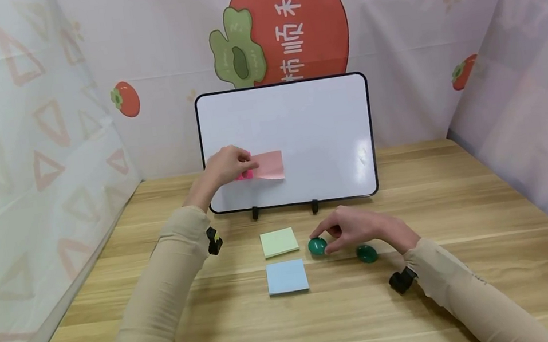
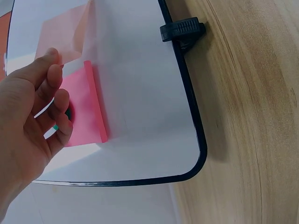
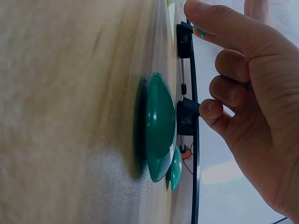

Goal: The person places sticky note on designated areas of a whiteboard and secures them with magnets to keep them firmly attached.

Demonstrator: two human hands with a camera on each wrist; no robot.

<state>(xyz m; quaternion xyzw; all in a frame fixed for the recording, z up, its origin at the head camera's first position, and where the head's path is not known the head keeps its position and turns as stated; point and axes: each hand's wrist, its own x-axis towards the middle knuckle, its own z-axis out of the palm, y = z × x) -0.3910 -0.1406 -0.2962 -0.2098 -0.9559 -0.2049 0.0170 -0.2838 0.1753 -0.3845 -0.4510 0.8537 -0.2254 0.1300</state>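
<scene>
A whiteboard (image 1: 320, 130) stands upright on the wooden table (image 1: 473, 260). My left hand (image 1: 238, 163) holds a pink sticky note (image 1: 269, 166) against the board's lower left; in the left wrist view its curled fingers (image 2: 56, 100) lie on the pink sticky note (image 2: 86, 109), with something dark showing between them. My right hand (image 1: 321, 241) is low over the table, thumb and index fingertip on either side of a green round magnet (image 1: 317, 246). A second green magnet (image 1: 366, 253) lies under its wrist, seen large as the near green magnet (image 3: 159, 126) in the right wrist view.
A yellow-green sticky pad (image 1: 279, 242) and a blue sticky pad (image 1: 287, 277) lie side by side in front of the board. The board rests on two black feet (image 1: 314, 207). Patterned cloth walls close the table on the left, back and right.
</scene>
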